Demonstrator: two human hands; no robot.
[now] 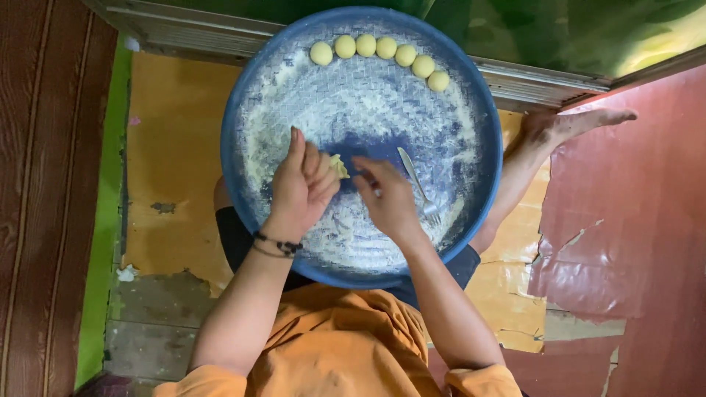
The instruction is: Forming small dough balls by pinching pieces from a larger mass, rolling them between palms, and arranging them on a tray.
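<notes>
The left hand [300, 187] pinches a small dough piece [339, 167] above the floured blue tray [471, 220], right hand [387, 197] loosely curled, holding nothing; sticky dough may tear, or the nearby fork [418, 184] get knocked.

blue tray [243, 95], pale yellow dough balls [365, 45], orange shirt [338, 345].
</notes>
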